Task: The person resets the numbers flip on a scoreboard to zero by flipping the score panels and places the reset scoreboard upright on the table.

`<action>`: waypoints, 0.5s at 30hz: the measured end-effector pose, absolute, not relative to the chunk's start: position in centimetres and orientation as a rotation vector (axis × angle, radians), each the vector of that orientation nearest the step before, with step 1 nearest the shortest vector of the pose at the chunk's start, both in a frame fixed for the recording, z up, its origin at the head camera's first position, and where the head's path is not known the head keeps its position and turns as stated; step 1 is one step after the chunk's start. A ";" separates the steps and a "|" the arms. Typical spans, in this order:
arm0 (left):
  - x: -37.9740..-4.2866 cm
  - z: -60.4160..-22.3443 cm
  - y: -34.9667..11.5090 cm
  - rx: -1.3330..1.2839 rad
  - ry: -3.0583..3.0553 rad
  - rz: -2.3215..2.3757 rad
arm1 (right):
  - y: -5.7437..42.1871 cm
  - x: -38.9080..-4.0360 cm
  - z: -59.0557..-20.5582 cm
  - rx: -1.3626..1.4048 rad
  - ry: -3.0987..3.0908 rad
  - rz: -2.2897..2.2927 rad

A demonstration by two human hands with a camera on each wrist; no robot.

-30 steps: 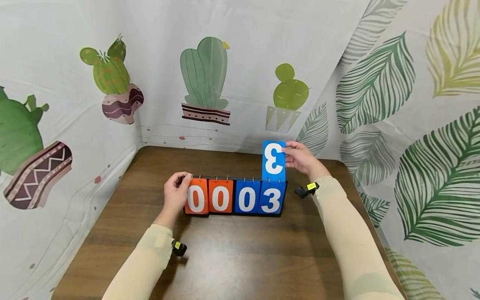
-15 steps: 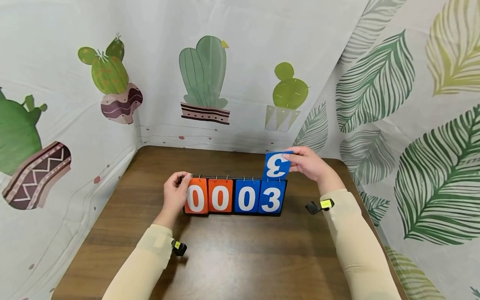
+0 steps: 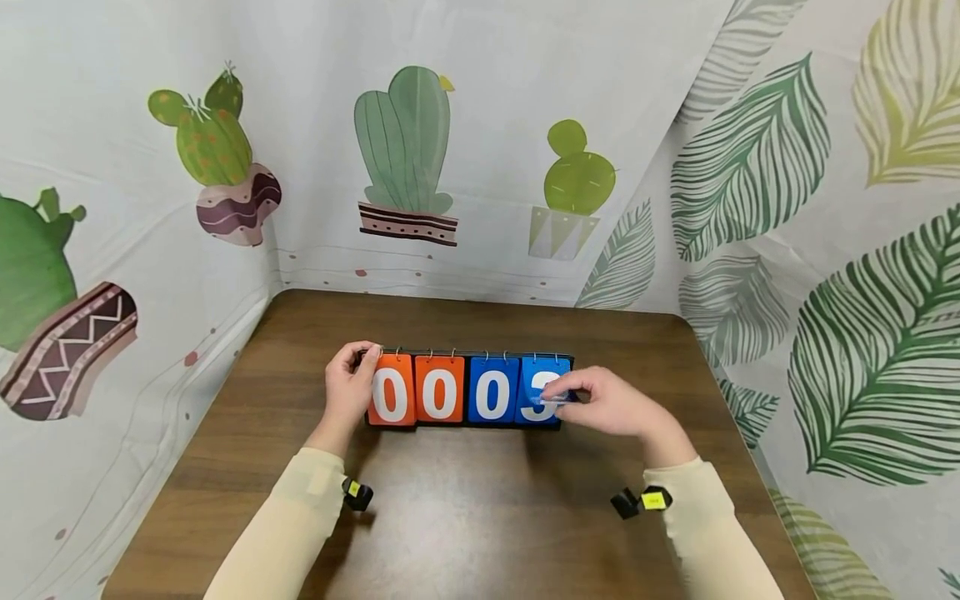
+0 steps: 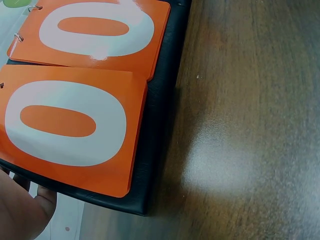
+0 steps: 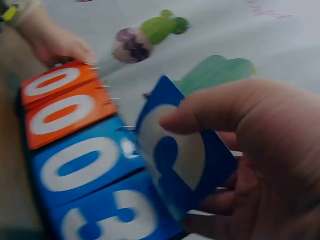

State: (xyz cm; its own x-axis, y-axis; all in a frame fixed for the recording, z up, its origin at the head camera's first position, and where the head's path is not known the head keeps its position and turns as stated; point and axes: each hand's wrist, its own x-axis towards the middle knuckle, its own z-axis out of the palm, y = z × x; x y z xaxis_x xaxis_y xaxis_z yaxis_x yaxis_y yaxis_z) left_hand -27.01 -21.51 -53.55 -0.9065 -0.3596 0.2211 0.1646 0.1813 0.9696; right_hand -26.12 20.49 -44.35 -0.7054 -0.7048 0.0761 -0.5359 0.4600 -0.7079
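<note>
A flip scoreboard [image 3: 467, 427] with a black backing stands on the table, its ringed number cards reading 0, 0, 0, 3. Two orange cards [image 4: 75, 175] are on the left, two blue ones on the right. My left hand [image 3: 349, 385] grips the board's upper left corner, thumb in front. Over the rightmost digit, my right hand [image 3: 611, 400] pinches a blue number card [image 5: 187, 155] between thumb and fingers. That card is lifted and bent in the right wrist view; in the head view it appears almost edge-on, in front of the 3.
The brown wooden table [image 3: 465, 517] extends around the board. Behind it hangs a white cloth [image 3: 315, 125] printed with cacti, and a leaf-printed cloth [image 3: 840, 208] hangs at the right. Small black cameras sit at both sleeves.
The right hand has brought the raised blue card forward and down, from upright above the rings to in front of the rightmost digit. The left hand has kept its hold.
</note>
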 end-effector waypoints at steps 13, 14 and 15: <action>-27.0 -53.4 -21.5 0.189 -2.066 -1.782 | 18.6 -24.2 -52.9 -0.994 2.996 -0.637; -27.0 -53.4 -21.5 0.186 -2.067 -1.780 | 18.5 -24.3 -53.5 -1.008 3.028 -0.604; -27.0 -53.4 -21.6 0.184 -2.067 -1.777 | 18.5 -24.5 -54.0 -1.025 3.055 -0.576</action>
State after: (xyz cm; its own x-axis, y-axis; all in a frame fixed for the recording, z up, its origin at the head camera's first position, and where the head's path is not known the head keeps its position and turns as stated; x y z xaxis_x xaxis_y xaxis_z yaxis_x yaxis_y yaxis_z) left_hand -26.98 -21.55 -53.41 -0.9087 -0.3567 0.2169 0.1610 0.1798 0.9704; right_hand -24.47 18.49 -53.99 -0.7960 -0.5589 0.2324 -0.6052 0.7430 -0.2858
